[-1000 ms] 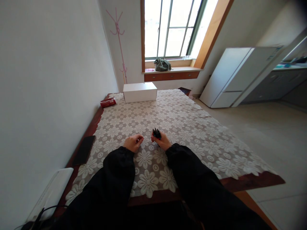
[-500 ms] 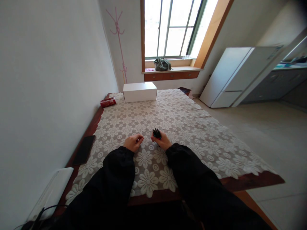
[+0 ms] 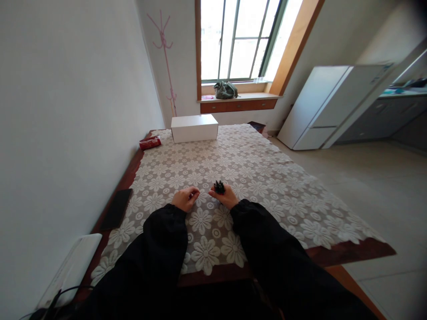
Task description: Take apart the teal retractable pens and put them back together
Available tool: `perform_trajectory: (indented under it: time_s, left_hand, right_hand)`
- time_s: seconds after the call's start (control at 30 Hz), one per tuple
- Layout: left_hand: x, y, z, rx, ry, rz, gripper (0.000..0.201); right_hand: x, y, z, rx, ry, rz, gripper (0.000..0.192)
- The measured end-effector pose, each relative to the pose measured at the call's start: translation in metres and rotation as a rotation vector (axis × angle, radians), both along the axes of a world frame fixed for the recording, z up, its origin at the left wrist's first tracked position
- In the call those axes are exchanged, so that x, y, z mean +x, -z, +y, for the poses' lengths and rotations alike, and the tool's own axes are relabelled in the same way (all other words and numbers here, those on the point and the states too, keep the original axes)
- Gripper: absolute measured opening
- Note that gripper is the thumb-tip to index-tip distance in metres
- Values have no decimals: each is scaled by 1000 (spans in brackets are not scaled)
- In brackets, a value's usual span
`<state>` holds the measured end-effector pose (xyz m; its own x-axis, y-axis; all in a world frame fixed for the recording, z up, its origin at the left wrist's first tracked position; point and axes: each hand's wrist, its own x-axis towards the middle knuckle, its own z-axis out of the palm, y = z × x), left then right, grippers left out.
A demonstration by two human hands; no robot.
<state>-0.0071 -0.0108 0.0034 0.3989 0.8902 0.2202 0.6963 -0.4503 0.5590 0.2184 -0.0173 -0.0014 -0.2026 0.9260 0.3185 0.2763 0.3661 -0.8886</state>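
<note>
My right hand [image 3: 226, 198] rests on the lace tablecloth [image 3: 253, 178] and grips a small bundle of black pens or markers [image 3: 219, 187], their tips pointing up. Just to its left, my left hand [image 3: 185, 198] lies on the cloth with its fingers curled; I cannot make out anything inside it. Both forearms are in black sleeves. The two hands are a few centimetres apart near the table's front middle.
A white box [image 3: 194, 128] stands at the table's far end, with a red packet [image 3: 150, 142] to its left. A black phone [image 3: 116, 214] lies at the left edge and a white device [image 3: 71, 266] at the near left corner. A white fridge [image 3: 328, 104] stands far right.
The bundle in my right hand has tilted slightly; both hands stay in the same place.
</note>
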Motion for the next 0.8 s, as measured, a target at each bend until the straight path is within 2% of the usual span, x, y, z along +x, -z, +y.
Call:
perform_trajectory:
  time_s: [0.8]
  left_hand:
    - [1,-3,-1,-22,-6,7,22]
  right_hand:
    - [1,1,0,-21,5,-6,37]
